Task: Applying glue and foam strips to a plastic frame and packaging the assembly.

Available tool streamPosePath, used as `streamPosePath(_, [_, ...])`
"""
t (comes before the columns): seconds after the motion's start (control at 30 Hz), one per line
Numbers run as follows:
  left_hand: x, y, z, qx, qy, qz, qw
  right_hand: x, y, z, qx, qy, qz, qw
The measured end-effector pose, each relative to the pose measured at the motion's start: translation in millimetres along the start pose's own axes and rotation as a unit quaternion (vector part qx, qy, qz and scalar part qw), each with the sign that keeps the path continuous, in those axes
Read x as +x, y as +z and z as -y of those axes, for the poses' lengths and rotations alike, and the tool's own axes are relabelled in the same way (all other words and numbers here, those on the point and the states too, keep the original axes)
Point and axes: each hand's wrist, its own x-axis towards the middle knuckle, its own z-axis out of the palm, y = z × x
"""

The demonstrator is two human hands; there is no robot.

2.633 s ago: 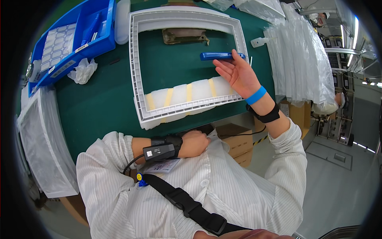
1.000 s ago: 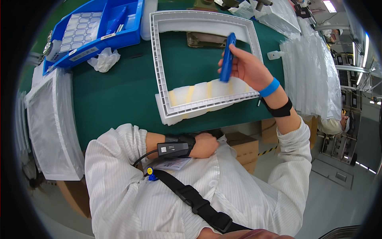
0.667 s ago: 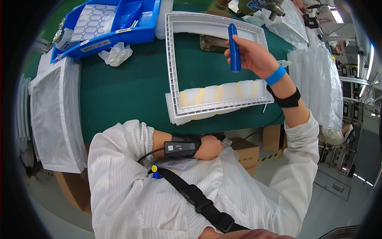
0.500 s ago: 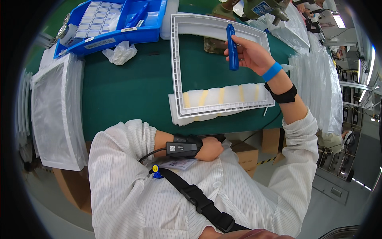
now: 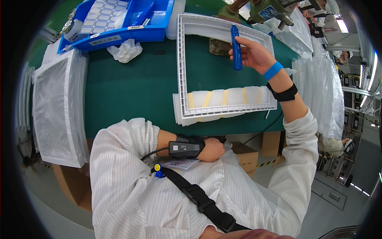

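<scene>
My right hand [image 5: 255,56] is closed on a blue stick-shaped tool [image 5: 236,49], held nearly upright between thumb and fingers. Its exact kind does not show. Beneath that hand is a white rectangular plastic frame [image 5: 182,71] with a ribbed rim, its near side lying over white foam [image 5: 234,96] with yellow strips. Against my body, just off the near table edge, my left hand [image 5: 213,150] is curled into a fist. Its fingertips are hidden, so I cannot see whether it holds anything.
A green table [image 5: 123,91] carries a blue divided bin [image 5: 153,34] and a crumpled white wad [image 5: 125,51]. Bagged white frames [image 5: 55,109] stand at the left. Plastic-wrapped sheets [image 5: 318,87] line the right side, below a green machine [image 5: 266,10]. Cardboard boxes [image 5: 243,156] are under the table.
The whole view has shifted slightly, so the table and its contents appear a little further right. Both hands keep nearly the same pose, and the blue tool stays in my right hand.
</scene>
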Motion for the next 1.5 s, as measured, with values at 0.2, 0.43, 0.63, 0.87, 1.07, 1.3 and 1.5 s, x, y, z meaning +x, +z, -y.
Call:
streamPosePath(0.2, [0.4,0.1,-0.1,0.002,0.002,-0.004,1.000,1.2,-1.7,0.4,-0.004,0.002,0.004,1.000])
streamPosePath(0.43, [0.3,-0.8,-0.8,0.004,-0.002,0.001,1.000,0.5,0.8,1.4,0.003,0.008,0.002,1.000])
streamPosePath(0.63, [0.3,0.2,-0.3,0.004,-0.001,-0.001,1.000,1.5,-0.2,0.5,0.000,0.003,0.002,1.000])
streamPosePath(0.87, [0.3,0.0,-0.4,0.004,-0.005,-0.001,1.000,3.4,-0.6,0.6,0.003,0.003,0.007,1.000])
streamPosePath(1.07, [0.0,-0.2,-1.1,0.006,-0.005,-0.004,1.000,1.8,0.8,0.8,0.006,0.006,-0.002,1.000])
streamPosePath(1.3, [-2.9,1.9,-1.6,0.007,-0.008,-0.024,1.000,-7.5,13.5,4.2,-0.071,0.012,0.048,0.996])
streamPosePath(1.5, [4.8,7.7,2.7,0.015,0.003,-0.003,1.000,-26.0,40.0,-3.2,-0.271,-0.115,0.165,0.941])
